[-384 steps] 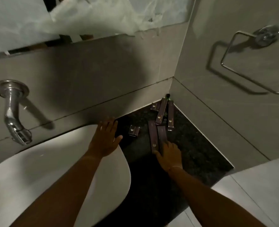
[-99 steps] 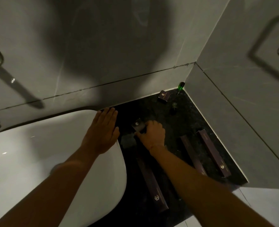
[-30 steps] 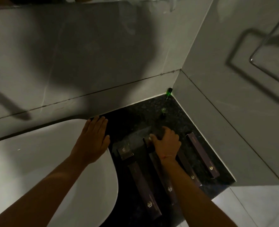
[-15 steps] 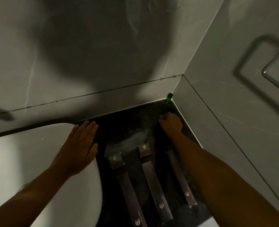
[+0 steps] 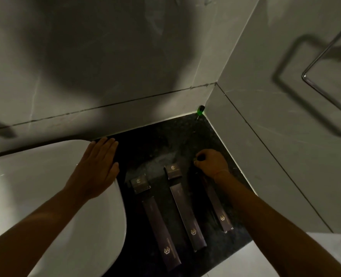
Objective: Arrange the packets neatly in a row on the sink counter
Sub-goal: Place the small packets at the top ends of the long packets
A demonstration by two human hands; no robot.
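Note:
Three long dark purple packets lie side by side on the black counter (image 5: 165, 134): a left one (image 5: 159, 226), a middle one (image 5: 185, 212) and a right one (image 5: 218, 208). A small square packet (image 5: 139, 182) sits at the head of the left one, and another small packet (image 5: 173, 170) sits at the head of the middle one. My right hand (image 5: 212, 162) is closed around a small dark round item (image 5: 201, 157) just above the right packet's far end. What that item is cannot be made out. My left hand (image 5: 97, 168) lies flat, fingers together, on the white basin's rim.
The white basin (image 5: 45, 186) fills the left side. A green-handled tool (image 5: 200, 110) leans in the far corner where the grey tiled walls meet. A chrome towel ring (image 5: 325, 62) hangs on the right wall. The counter's front edge is at the bottom right.
My right hand has pulled back from the far corner to the head of the right packet, now closed on a small dark item. The left hand has stayed on the basin.

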